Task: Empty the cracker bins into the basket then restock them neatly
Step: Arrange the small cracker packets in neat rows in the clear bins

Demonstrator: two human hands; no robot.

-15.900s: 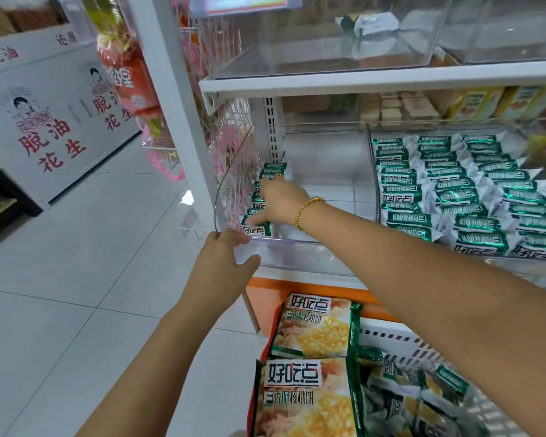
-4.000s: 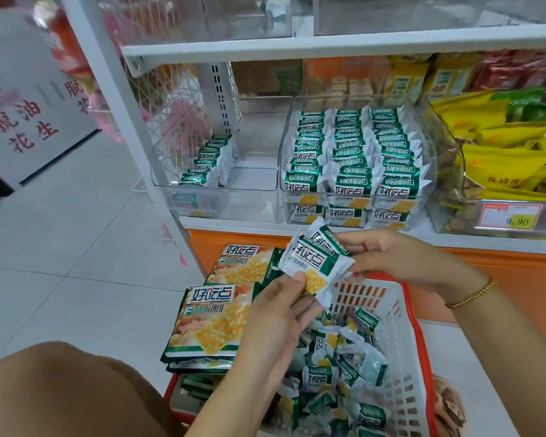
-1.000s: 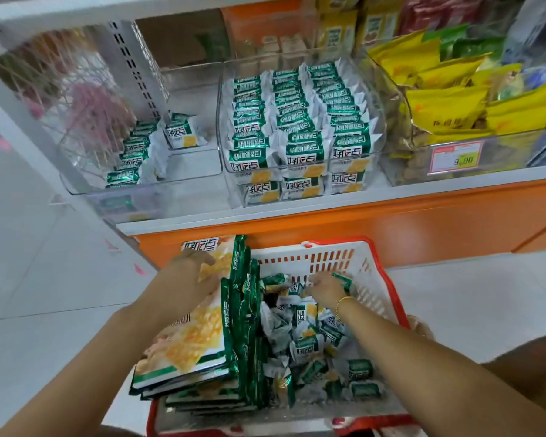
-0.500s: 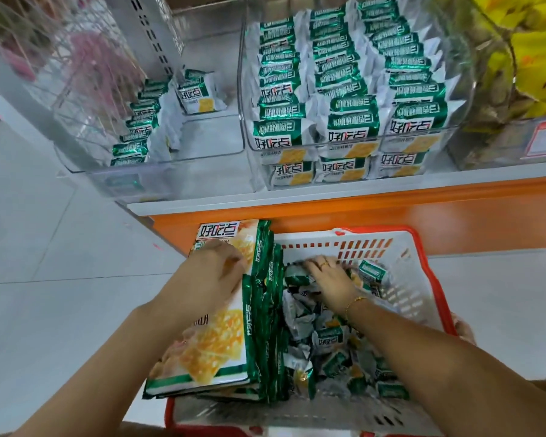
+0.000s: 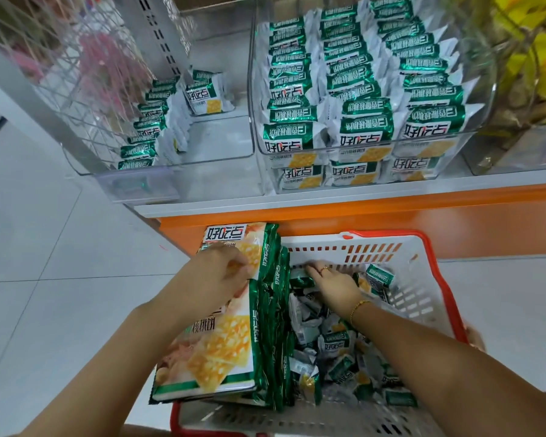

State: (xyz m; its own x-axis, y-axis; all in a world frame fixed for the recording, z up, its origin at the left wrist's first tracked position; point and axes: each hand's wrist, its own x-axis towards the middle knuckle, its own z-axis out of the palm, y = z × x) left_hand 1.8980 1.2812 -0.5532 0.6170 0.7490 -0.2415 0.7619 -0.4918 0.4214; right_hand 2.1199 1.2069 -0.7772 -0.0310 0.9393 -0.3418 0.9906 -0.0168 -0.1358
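Loose cracker packets (image 5: 338, 342) lying heaped in white basket (image 5: 391, 239), just below shelf front. Right hand (image 5: 331, 287) reaching among them, fingers stretched flat, clasping nothing. Left hand (image 5: 215, 274) resting on large cracker bags (image 5: 212, 357) leaning at basket's left side, fingers bent, pinch unclear. Above, left bin (image 5: 221, 137) holding one row, right bin (image 5: 360, 152) sitting full.

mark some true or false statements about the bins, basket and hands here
1. The left bin is fully stocked. False: one row lines its left wall, one packet stands at the back, and the rest of its floor is bare.
2. The right hand reaches among small packets in the basket. True.
3. The left hand rests on the large cracker bags. True.
4. The middle bin is empty. False: it holds three neat rows of packets.
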